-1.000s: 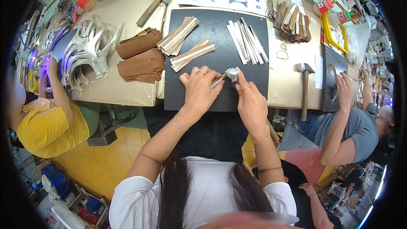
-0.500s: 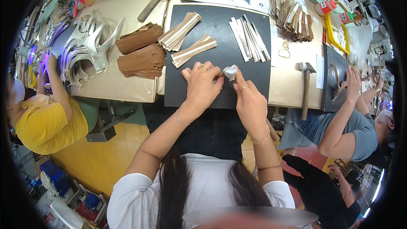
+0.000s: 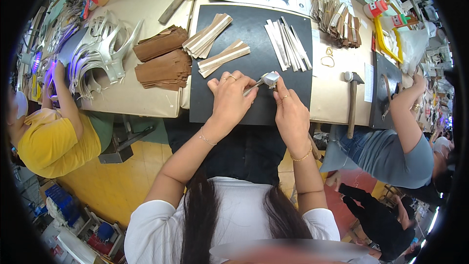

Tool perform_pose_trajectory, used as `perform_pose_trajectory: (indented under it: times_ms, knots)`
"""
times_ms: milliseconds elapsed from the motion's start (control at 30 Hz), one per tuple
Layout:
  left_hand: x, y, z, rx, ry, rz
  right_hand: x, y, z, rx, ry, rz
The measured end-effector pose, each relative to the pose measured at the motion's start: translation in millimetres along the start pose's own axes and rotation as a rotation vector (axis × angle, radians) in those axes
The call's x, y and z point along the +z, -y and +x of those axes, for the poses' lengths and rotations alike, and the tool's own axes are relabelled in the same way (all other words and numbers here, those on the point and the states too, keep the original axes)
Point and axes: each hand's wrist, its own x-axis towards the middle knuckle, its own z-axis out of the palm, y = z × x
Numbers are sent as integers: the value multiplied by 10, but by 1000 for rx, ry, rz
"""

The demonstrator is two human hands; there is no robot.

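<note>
Left grip [image 3: 228,99] pinches a narrow pale strip [image 3: 250,90] that slants toward two o'clock from the fingertips and meets a blunt, silvery-grey block [image 3: 270,79]. Right grip [image 3: 291,117] grasps that block by its near right side, the block lying at its eleven o'clock; whether a handle runs beneath the palm cannot be told. Both are over a smooth black board [image 3: 201,100] on the paper-covered surface [image 3: 146,101]. At eleven o'clock lie fanned tan-and-cream strips [image 3: 207,35]; at one o'clock, slim whitish strips [image 3: 288,44]. Past the board, at ten o'clock, are flat stacks of matt brown, leather-like pieces [image 3: 163,68]; at three o'clock, a wooden-handled hammer [image 3: 352,102]. At twelve o'clock, a printed sheet [image 3: 293,0] shows dark curved outlines, and at two o'clock stands a red-and-white bottle [image 3: 375,8]; any lettering is too small to read.
</note>
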Motion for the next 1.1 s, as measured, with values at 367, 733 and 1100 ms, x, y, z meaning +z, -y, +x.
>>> perform_pose_trajectory:
  times_ms: [367, 733, 1100]
  knots:
    - [44, -13, 14, 12, -3, 70, -80, 57, 17, -57, -84, 144]
    - [33, -24, -34, 48, -54, 97, -95, 138, -31, -26, 51, 7]
    - [-54, -4, -124, -26, -3, 52, -118, 74, -11, -45, 51, -44]
